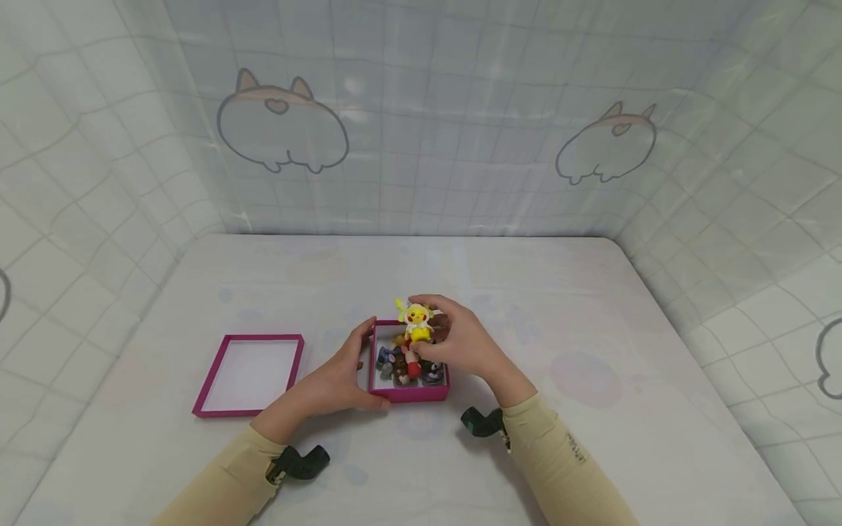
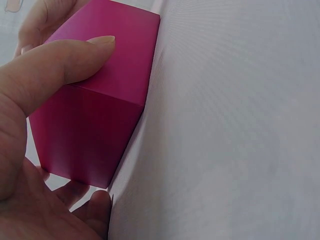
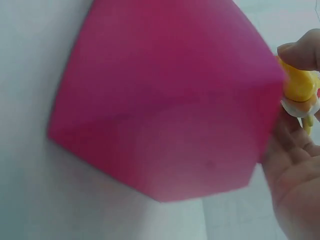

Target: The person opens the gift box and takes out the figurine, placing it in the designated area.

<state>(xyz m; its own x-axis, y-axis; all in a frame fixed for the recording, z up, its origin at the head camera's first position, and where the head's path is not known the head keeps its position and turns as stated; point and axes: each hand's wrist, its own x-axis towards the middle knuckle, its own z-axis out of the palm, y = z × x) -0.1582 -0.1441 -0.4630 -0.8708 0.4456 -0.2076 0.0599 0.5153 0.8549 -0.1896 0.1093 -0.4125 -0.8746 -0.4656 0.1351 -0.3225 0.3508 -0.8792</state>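
A magenta box (image 1: 411,395) with a white inside stands on the table, filled with several small toy figures (image 1: 401,365). My left hand (image 1: 337,378) grips the box at its left side. In the left wrist view, the thumb (image 2: 82,57) lies on one magenta wall and other fingers reach round the adjoining side. My right hand (image 1: 470,343) pinches a yellow Pikachu figurine (image 1: 418,322) above the box, its face toward me. The right wrist view shows its yellow part (image 3: 300,85) beside the box wall, with much of the right hand out of frame.
A shallow magenta-rimmed lid (image 1: 246,413) lies on the table left of the box, white inside facing up, close to my left forearm. Pale grid-patterned curtains (image 1: 447,131) enclose the back and sides of the white-covered table (image 1: 592,453).
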